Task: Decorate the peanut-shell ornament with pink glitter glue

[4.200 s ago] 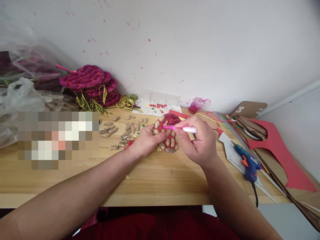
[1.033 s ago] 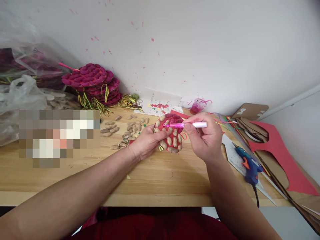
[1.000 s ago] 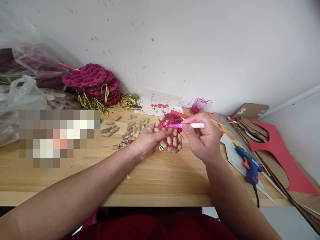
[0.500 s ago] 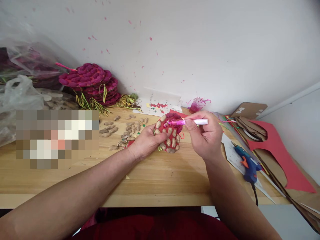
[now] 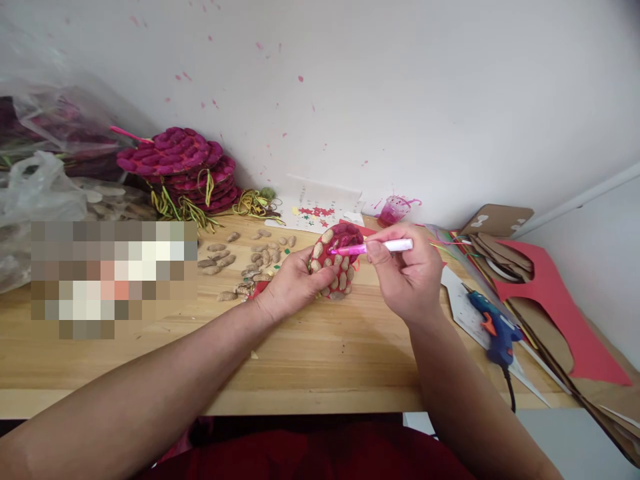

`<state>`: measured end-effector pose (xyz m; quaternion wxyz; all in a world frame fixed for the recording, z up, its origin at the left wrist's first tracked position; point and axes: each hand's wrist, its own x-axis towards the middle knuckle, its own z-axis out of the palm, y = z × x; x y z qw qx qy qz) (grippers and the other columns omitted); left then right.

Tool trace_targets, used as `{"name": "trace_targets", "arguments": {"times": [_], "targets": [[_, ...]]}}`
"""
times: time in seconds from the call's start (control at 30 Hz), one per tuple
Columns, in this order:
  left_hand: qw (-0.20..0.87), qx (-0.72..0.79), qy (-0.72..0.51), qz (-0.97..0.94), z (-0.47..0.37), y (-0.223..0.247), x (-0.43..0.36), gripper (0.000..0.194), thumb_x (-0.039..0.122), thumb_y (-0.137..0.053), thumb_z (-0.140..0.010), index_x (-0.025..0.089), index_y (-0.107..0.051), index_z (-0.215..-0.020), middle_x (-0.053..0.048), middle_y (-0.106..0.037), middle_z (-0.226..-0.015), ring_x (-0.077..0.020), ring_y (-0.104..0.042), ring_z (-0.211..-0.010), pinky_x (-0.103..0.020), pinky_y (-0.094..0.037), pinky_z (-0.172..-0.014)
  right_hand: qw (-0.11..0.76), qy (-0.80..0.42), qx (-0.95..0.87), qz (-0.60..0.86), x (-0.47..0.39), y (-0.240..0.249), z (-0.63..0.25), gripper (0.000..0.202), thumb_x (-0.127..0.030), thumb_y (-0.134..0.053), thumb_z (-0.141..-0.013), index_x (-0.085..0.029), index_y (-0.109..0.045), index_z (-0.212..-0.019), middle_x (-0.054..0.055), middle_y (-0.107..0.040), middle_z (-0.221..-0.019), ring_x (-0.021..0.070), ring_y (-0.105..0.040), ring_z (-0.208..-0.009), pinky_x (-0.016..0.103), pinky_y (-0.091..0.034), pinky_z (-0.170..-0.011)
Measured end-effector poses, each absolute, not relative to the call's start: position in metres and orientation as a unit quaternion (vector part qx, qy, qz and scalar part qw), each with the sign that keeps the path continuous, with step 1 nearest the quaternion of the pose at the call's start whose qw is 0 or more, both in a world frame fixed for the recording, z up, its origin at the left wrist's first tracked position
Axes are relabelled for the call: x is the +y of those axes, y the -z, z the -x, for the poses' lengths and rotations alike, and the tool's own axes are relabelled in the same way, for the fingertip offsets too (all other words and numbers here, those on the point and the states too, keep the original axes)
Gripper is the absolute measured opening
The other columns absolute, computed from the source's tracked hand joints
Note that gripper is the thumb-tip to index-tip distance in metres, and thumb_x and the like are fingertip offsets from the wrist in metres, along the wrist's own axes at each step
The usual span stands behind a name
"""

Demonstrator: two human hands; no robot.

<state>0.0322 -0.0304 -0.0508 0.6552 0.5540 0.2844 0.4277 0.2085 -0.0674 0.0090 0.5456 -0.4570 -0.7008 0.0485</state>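
My left hand (image 5: 300, 279) is closed around the left edge of a red peanut-covered disc (image 5: 346, 285), its thumb lying over the front. Peanuts at the disc's top are coated magenta, while those lower down keep their natural tan. Between thumb and fingers of my right hand (image 5: 407, 273) is a white-handled paintbrush (image 5: 397, 245), its front part stained pink. The brush tip touches the disc near its upper middle. Behind the hands stands a clear cup of pink paint (image 5: 393, 212). Loose peanuts (image 5: 263, 255) lie to the left of the disc.
Finished-looking magenta peanut discs (image 5: 175, 157) with green yarn are stacked at the back left, near plastic bags (image 5: 43, 190). A sheet with star stickers (image 5: 317, 212) lies by the wall. At right are a blue glue gun (image 5: 497, 330), red card (image 5: 565, 293) and cardboard cutouts (image 5: 505, 257).
The disc has turned and tilted slightly in my left hand. My right hand has shifted a little left, and the brush tip has moved slightly down on the peanuts.
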Motion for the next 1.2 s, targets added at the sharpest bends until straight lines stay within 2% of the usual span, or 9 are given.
{"name": "trace_targets", "arguments": {"times": [0.13, 0.27, 0.43, 0.6, 1.0, 1.2], "targets": [[0.612, 0.319, -0.426, -0.585, -0.0316, 0.0448, -0.0338, 0.021, 0.032, -0.074, -0.08, 0.016, -0.069, -0.094, -0.003, -0.075, -0.083, -0.0154, -0.066, -0.071, -0.026, -0.053, -0.069, 0.56, -0.036, -0.695, 0.449, -0.0692, -0.0107, -0.2078, 0.003, -0.022, -0.067, -0.094, -0.022, -0.065, -0.092, -0.002, -0.068, -0.078, 0.0117, -0.06, -0.066, 0.027, -0.047, -0.062], [0.574, 0.34, -0.425, -0.612, -0.0314, 0.0421, -0.0359, 0.014, 0.029, -0.071, -0.079, 0.017, -0.065, -0.084, 0.001, -0.068, -0.072, -0.0129, -0.06, -0.065, -0.024, -0.049, -0.063, 0.536, -0.036, -0.719, 0.441, -0.0717, -0.0125, -0.206, 0.003, -0.02, -0.067, -0.093, -0.022, -0.065, -0.093, -0.001, -0.069, -0.081, 0.0119, -0.061, -0.069, 0.027, -0.048, -0.064], [0.584, 0.328, -0.419, -0.613, -0.0322, 0.0419, -0.0356, 0.017, 0.032, -0.069, -0.081, 0.017, -0.066, -0.087, 0.0, -0.07, -0.075, -0.0139, -0.062, -0.066, -0.025, -0.051, -0.065, 0.524, 0.021, -0.733, 0.433, -0.0732, -0.0147, -0.2061, 0.005, -0.018, -0.067, -0.093, -0.022, -0.064, -0.094, -0.001, -0.07, -0.085, 0.0125, -0.063, -0.076, 0.027, -0.048, -0.069], [0.593, 0.324, -0.422, -0.605, -0.0325, 0.0398, -0.035, 0.017, 0.032, -0.069, -0.081, 0.017, -0.065, -0.087, 0.0, -0.07, -0.075, -0.0147, -0.063, -0.067, -0.026, -0.052, -0.066, 0.524, -0.015, -0.737, 0.426, -0.073, -0.0147, -0.2083, 0.006, -0.018, -0.067, -0.093, -0.023, -0.064, -0.095, -0.001, -0.069, -0.085, 0.0129, -0.063, -0.075, 0.028, -0.048, -0.068], [0.602, 0.326, -0.423, -0.593, -0.0319, 0.0424, -0.0344, 0.023, 0.037, -0.074, -0.079, 0.017, -0.069, -0.09, -0.001, -0.072, -0.078, -0.0161, -0.064, -0.07, -0.027, -0.053, -0.07, 0.525, -0.02, -0.722, 0.449, -0.073, -0.0139, -0.2086, 0.002, -0.023, -0.065, -0.094, -0.023, -0.064, -0.094, 0.0, -0.069, -0.084, 0.0149, -0.062, -0.073, 0.03, -0.049, -0.066], [0.609, 0.309, -0.426, -0.594, -0.0317, 0.0418, -0.035, 0.023, 0.037, -0.073, -0.081, 0.017, -0.069, -0.091, -0.002, -0.072, -0.08, -0.0167, -0.065, -0.071, -0.029, -0.054, -0.073, 0.544, -0.024, -0.714, 0.44, -0.0727, -0.0134, -0.208, 0.003, -0.021, -0.066, -0.094, -0.023, -0.064, -0.094, 0.0, -0.069, -0.084, 0.0147, -0.063, -0.074, 0.029, -0.049, -0.067]]}}
